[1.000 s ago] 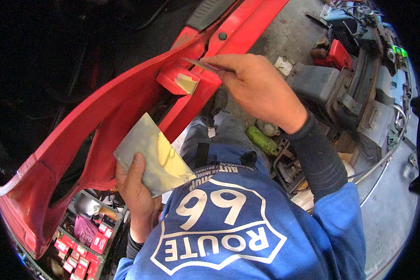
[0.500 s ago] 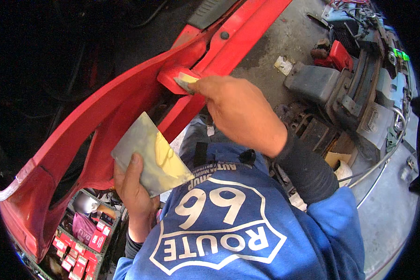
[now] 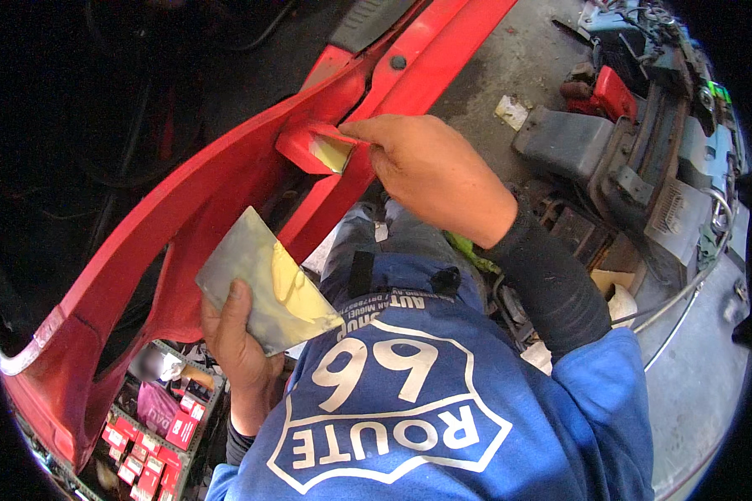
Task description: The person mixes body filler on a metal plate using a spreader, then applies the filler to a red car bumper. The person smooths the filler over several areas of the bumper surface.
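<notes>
My left hand (image 3: 236,334) grips a flat grey mixing board (image 3: 244,265) by its lower edge, thumb on top. A thick smear of yellow body filler (image 3: 297,288) covers the board's right side. My right hand (image 3: 439,175) pinches a thin spreader, seen nearly edge-on and mostly hidden by the fingers. It is at the small flange of a red car body panel (image 3: 184,171). Just left of those fingertips, a yellow patch (image 3: 332,154) shows inside the flange; whether all of it lies on the metal or partly on the spreader, I cannot tell.
Lower left, a crate (image 3: 194,397) holds several small red boxes (image 3: 146,468). At right lie a grey plastic part (image 3: 560,142), a red part (image 3: 614,93) and metal pieces beside a pale metal panel (image 3: 698,367). A dark opening lies behind the red panel.
My right hand has shifted slightly up and turned, so the spreader now shows only as a thin edge. The yellow patch in the flange shows more fully. My left hand with the board barely moved.
</notes>
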